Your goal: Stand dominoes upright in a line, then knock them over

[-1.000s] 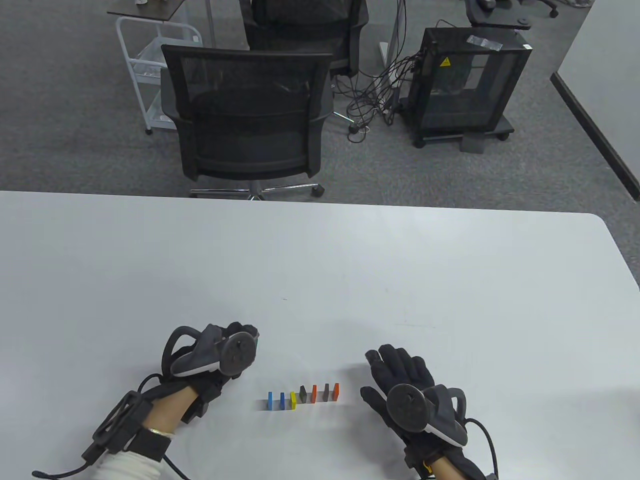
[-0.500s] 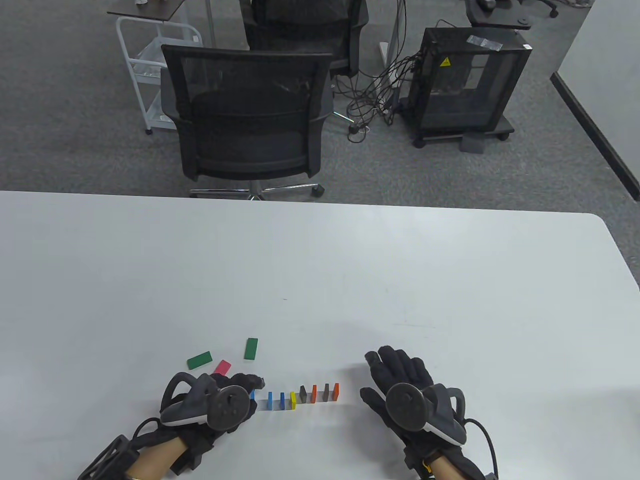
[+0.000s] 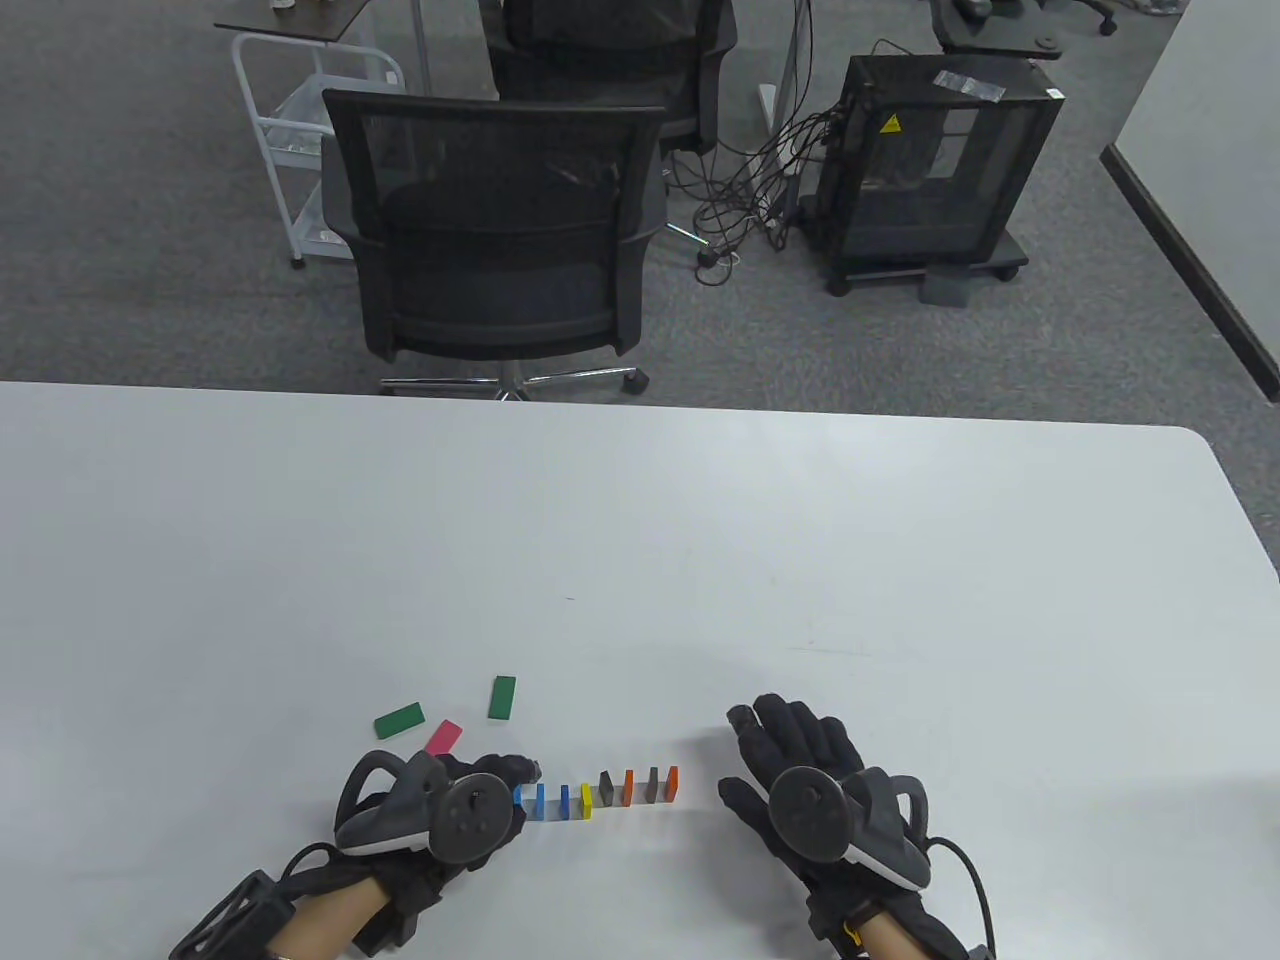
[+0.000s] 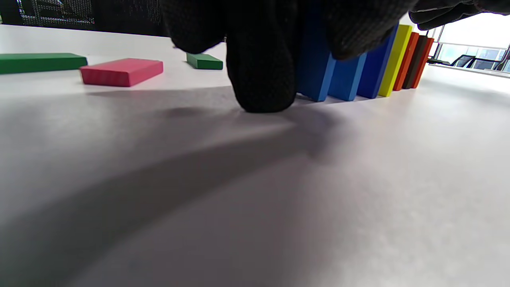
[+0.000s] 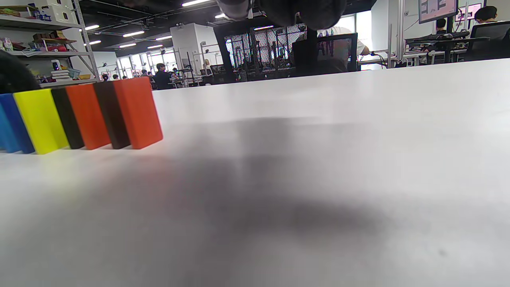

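A row of upright dominoes [image 3: 606, 792] stands near the table's front edge: blue, blue, yellow, black, orange, brown, orange. My left hand [image 3: 515, 780] is at the row's left end. It pinches another blue domino [image 3: 517, 797] that stands on the table; in the left wrist view my thumb and a finger cover its upper part [image 4: 314, 79]. My right hand [image 3: 770, 730] rests open on the table just right of the last orange domino [image 3: 673, 782], apart from it. The right wrist view shows that orange domino [image 5: 137, 113] leading the row.
Three loose dominoes lie flat behind my left hand: a green one [image 3: 400, 720], a pink one [image 3: 443, 737] and another green one [image 3: 502, 697]. A black mesh chair [image 3: 495, 230] stands beyond the table's far edge.
My left hand came back from the loose dominoes to the row's left end with a blue domino, then shifted it slightly right toward the row. The right hand barely moved.
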Tool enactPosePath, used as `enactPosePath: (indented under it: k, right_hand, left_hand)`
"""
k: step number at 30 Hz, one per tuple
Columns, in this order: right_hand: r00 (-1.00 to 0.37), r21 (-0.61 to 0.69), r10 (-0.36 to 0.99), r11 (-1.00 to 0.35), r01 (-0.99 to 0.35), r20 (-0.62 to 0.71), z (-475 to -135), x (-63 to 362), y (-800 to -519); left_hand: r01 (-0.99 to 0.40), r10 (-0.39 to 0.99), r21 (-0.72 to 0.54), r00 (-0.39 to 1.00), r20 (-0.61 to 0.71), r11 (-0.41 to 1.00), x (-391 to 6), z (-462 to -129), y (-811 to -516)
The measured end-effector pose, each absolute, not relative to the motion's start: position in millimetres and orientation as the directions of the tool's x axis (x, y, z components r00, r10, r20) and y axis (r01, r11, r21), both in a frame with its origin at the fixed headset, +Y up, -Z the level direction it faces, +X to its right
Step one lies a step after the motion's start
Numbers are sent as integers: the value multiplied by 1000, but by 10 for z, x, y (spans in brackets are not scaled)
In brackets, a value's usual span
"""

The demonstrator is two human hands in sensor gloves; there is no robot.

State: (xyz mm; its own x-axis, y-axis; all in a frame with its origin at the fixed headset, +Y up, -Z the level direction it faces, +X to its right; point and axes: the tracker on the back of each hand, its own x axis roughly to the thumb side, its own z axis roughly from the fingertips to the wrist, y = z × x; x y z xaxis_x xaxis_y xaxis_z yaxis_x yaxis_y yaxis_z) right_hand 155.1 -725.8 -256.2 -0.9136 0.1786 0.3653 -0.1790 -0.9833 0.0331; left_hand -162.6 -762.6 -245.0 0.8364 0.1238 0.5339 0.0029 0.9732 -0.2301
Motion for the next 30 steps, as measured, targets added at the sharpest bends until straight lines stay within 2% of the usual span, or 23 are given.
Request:
enactPosePath:
  k: [21, 26, 30]
  right_hand:
    - [-913, 33, 178, -983, -179, 367, -2563, 1546, -7261]
    - [-913, 33, 178, -983, -179, 367, -2563, 1546, -7263]
    - [-914, 35, 180, -983, -180, 363, -2564, 1550, -7265]
  left_hand:
    - [0, 145, -264, 835, 530, 964, -1643, -2436, -7618]
    - [4, 172, -310, 826, 536, 951, -1701, -2423, -7494]
    - [-52, 172, -245, 849, 499, 968, -1812, -2462, -7311]
